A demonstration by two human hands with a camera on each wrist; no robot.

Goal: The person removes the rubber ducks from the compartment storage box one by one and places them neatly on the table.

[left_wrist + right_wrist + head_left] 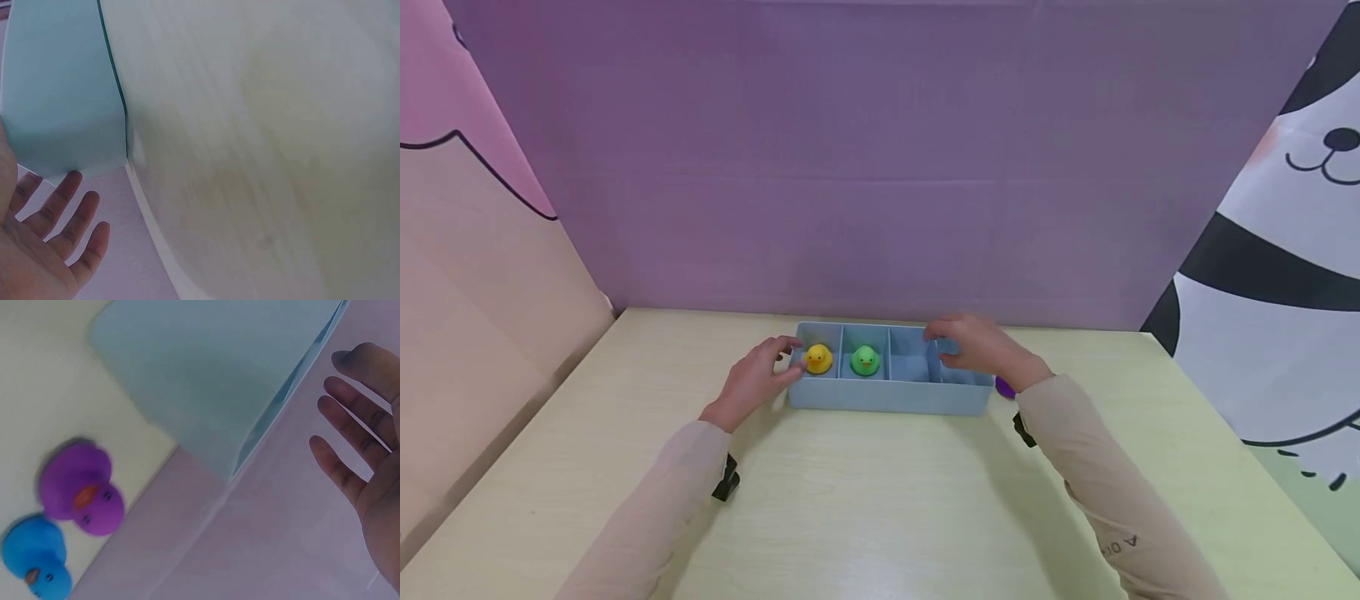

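A pale blue tray [887, 398] sits on the light yellow counter [865, 500], close to the purple back wall [880, 167], and is split by dividers into four compartments in a row. A yellow duck [817, 358] sits upright in the leftmost compartment, and a green duck [865, 360] sits upright in the one next to it; the third compartment shows only its blue floor, and the rightmost one is mostly covered by a hand. The left hand [756, 379] is at the tray's left end, fingers relaxed and spread, fingertips at the corner of the wall; its grip is released and holds nothing, as the left wrist view also shows an open palm [37, 250] beside the tray. The right hand [981, 348] hovers over the right end of the tray, fingers straight and apart, grip released with nothing in it. Outside the tray, just beyond its right end, a purple duck [84, 497] lies on the counter with a blue duck [34, 556] touching it; in the head view only a sliver of the purple one peeks out behind the right wrist. Printed panels stand at both sides of the counter.
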